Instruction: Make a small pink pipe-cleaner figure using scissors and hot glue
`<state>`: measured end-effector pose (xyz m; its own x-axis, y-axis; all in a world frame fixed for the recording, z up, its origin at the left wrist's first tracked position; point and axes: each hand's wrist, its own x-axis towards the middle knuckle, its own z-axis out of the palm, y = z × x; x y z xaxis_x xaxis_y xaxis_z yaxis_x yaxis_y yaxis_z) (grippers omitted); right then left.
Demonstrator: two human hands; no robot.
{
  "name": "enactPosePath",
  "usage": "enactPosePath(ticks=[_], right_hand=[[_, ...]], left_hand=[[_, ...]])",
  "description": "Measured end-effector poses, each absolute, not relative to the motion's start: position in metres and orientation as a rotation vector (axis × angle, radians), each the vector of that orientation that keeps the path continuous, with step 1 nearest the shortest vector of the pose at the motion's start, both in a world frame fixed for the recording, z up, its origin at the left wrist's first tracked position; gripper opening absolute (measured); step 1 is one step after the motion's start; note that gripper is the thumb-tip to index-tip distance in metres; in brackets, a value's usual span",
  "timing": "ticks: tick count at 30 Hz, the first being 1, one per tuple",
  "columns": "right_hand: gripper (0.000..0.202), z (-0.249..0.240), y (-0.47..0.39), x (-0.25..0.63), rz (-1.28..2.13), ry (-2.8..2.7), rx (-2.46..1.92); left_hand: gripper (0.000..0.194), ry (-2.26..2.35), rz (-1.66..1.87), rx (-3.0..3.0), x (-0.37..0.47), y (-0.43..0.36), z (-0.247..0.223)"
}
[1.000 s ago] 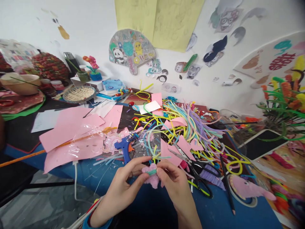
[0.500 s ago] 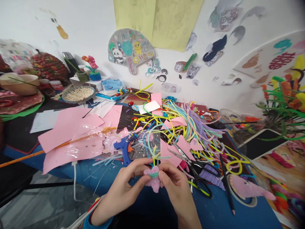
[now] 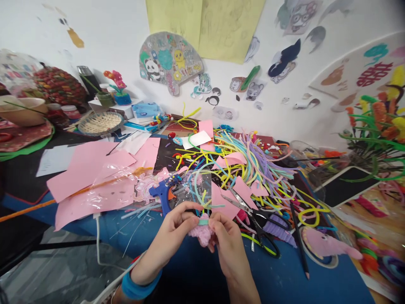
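Note:
Between my two hands is a small fuzzy pink pipe-cleaner piece (image 3: pixel 202 234) with a teal band (image 3: pixel 203 221) across its upper part. My left hand (image 3: pixel 180 226) pinches it from the left, thumb on the band's end. From the other side my right hand (image 3: pixel 223 232) grips it with thumb and fingers, some of them hidden behind it. Just beyond my left hand lies a blue glue gun (image 3: pixel 163 195). Black-handled scissors (image 3: pixel 262 223) rest to the right of my right hand, their blades over pink paper.
Behind my hands spreads a heap of pastel pipe cleaners (image 3: pixel 253 156). Pink sheets (image 3: pixel 91 169) cover the left side. To the right are a black pencil (image 3: pixel 299 240), a roll of tape (image 3: pixel 329 264) under a pink fuzzy figure (image 3: pixel 327 242), and a tablet (image 3: pixel 346 185).
The pink piece has been turned and tilted in my hands, showing a broader fuzzy face below the band. Both hands have risen slightly and still hold it.

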<state>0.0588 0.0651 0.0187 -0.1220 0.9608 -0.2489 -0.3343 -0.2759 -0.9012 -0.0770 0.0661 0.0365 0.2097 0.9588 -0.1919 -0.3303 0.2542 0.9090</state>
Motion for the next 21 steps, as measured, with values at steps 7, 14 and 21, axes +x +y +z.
enactPosePath(ticks=[7, 14, 21], right_hand=[[0.028, 0.012, 0.066, 0.062, 1.625, -0.876, -1.113], [0.027, 0.024, 0.069, 0.081, 1.705, -1.12, -1.177], [0.025, 0.037, 0.072, 0.089, 1.726, -1.301, -1.231]], left_hand=[[0.017, 0.866, 1.056, 0.762, -0.07, 0.07, 0.03], [0.02, 0.721, 0.86, 0.714, -0.074, 0.075, 0.028], [0.029, 0.661, 0.821, 0.74, -0.074, 0.074, 0.021]])
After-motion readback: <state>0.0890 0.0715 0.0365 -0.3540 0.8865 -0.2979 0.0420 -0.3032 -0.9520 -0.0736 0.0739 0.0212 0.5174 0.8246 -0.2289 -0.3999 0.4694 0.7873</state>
